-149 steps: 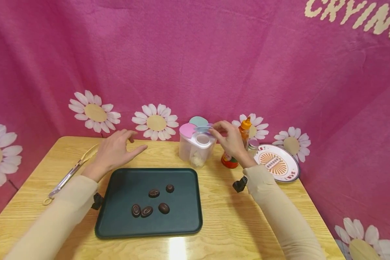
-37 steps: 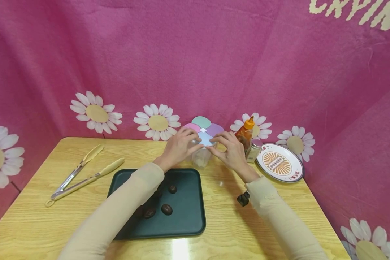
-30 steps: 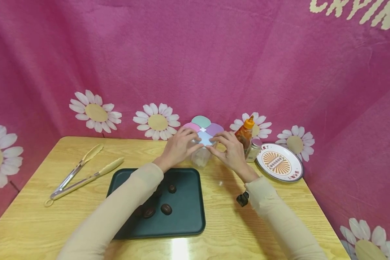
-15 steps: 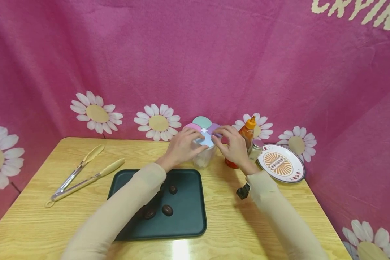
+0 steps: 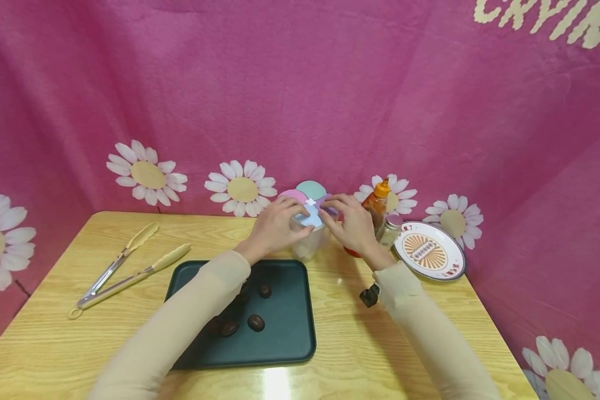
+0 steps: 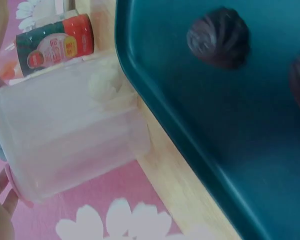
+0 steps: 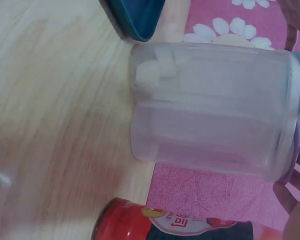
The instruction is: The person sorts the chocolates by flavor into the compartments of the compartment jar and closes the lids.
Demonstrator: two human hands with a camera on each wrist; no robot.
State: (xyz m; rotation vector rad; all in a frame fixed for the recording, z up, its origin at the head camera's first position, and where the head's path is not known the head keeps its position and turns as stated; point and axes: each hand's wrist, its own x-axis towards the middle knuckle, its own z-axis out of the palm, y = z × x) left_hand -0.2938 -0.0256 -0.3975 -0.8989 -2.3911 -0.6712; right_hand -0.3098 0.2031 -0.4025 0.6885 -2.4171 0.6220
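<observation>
A clear plastic storage container [image 5: 304, 250] with several pastel petal-shaped lids stands behind the tray, its front blue lid [image 5: 311, 216] lying flat. My left hand [image 5: 274, 226] curls round the near left of its top, fingers on the pink and blue lids. From the other side, my right hand [image 5: 351, 226] holds the top, with fingers over the purple lid [image 7: 290, 160] and the thumb near the blue one. Pale chunks [image 7: 149, 74] lie at the bottom of one compartment. The dark green tray [image 5: 287, 347] bears several dark chocolates [image 5: 256, 322], partly hidden by the left sleeve.
A red sauce bottle [image 5: 375, 208] with an orange cap and a small spice jar [image 5: 391, 230] stand close to the right hand. Beyond them, a patterned plate [image 5: 452, 256] leans near the pink cloth. Spread tongs [image 5: 171, 256] lie left of the tray.
Five seconds ago the right hand held the blue lid raised and the left hand was over the tongs. Now the lid is down and both hands hold the container, which has shifted slightly left.
</observation>
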